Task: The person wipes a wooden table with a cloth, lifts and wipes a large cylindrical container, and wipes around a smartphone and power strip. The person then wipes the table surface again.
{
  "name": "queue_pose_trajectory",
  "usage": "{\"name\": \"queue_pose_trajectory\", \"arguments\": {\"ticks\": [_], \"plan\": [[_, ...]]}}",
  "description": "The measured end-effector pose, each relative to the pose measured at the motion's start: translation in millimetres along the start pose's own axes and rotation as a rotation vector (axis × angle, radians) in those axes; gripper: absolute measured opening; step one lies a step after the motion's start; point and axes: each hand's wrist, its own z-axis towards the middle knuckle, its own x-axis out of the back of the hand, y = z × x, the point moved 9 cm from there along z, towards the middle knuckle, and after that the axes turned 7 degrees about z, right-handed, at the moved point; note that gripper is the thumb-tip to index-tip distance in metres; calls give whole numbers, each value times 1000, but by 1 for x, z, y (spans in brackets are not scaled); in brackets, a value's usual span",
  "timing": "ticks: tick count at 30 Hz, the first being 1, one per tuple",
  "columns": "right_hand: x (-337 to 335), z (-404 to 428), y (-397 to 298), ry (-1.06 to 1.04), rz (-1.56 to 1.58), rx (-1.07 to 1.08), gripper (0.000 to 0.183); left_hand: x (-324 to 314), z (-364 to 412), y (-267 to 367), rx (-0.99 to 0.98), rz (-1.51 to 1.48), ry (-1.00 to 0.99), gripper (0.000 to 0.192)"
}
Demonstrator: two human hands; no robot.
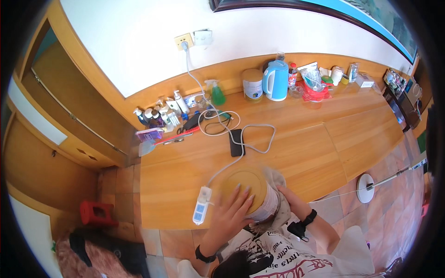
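Close to my body, at the table's front edge, is a large canister point(266, 210) with a yellow-brown lid and a pale label, tilted so that its lid faces up and away to the left. My left hand point(231, 210) lies across the lid with fingers spread, its palm and thumb against the side. A greyish cloth point(282, 205) wraps the right side of the canister. My right hand point(293, 199) presses this cloth to the canister; some of its fingers are hidden behind the cloth.
Left of the canister lies a white power strip point(201, 205), its cord point(226, 168) crossing a black phone point(237, 142). Bottles point(180, 102), a green spray bottle point(218, 93), another canister point(252, 85) and a blue kettle point(277, 81) line the wall. A red stool point(98, 213) stands on the floor.
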Motion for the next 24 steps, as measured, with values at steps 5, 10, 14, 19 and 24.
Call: {"name": "queue_pose_trajectory", "arguments": {"ticks": [5,10,14,19,24], "plan": [[38,21,-13,102,-172,276,41,-42,-19,-18,20,74,71,69],[46,13,-70,444,-1053,696,44,-100,-20,-60,91,233,-25,67],[2,-12,-109,579,-1261,754,38,-137,-24,-79,36,341,-2,68],[-82,-80,-141,499,-1605,932,53,-151,-23,-81,75,314,10,49],[-222,-211,-109,-52,-1987,1410,55,-154,-25,-83,118,336,31,49]]}}
